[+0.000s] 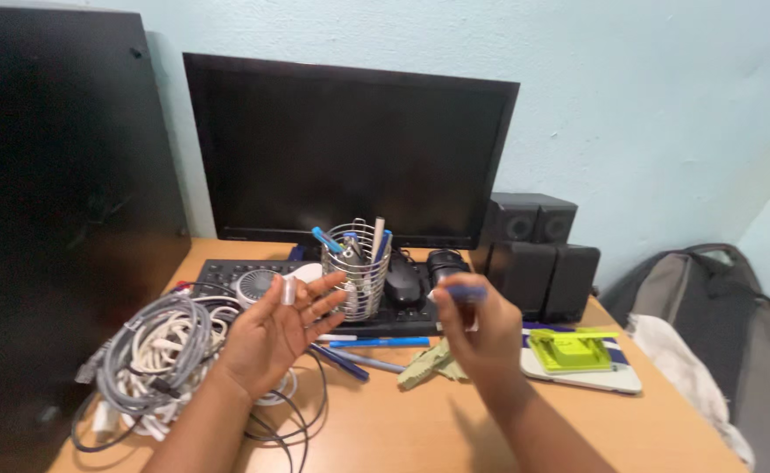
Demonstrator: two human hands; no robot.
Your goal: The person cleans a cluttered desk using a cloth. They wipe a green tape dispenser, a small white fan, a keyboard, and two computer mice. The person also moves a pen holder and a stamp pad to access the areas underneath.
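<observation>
Right hand (481, 337) grips what looks like a blue pen (462, 294); left hand (275, 333), fingers spread, is empty. Pens (376, 343) lie on the bench (455, 429), at six o'clock of the wire holder (359, 267).

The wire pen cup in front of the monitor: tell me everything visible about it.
The wire pen cup is a round holder of thin silvery metal rods, open enough to see through. It stands upright on the black keyboard, in front of the dark monitor. Several pens stick out of its top, some blue, one pale, leaning different ways. The left hand is open, palm up, its fingertips close beside the cup; contact cannot be told. A black mouse lies just to the cup's right.
</observation>
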